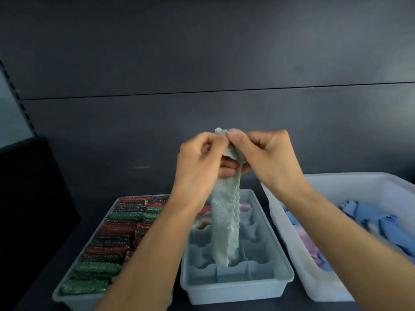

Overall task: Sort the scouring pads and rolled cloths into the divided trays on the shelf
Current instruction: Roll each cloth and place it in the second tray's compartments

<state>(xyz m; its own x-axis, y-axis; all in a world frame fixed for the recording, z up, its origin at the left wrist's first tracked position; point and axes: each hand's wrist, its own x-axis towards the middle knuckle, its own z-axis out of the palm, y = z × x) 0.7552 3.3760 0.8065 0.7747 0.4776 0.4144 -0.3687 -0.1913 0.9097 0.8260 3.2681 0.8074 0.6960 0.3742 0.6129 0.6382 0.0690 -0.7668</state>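
Both hands (226, 153) pinch cloth (224, 223) top over tray (238, 286) | hangs unrolled | risk: loose roll overfills cell, springs open.

I have a single view, from the wide-angle camera worn on the person's head, looking forward and down over both forearms at the shelf (297, 297). It sits close. The left hand (197, 158) and right hand (267, 153), pinching a pale green cloth (224, 221), fill mid-frame above the divided tray (235, 292). The dark back panel (202, 52) fills the top.
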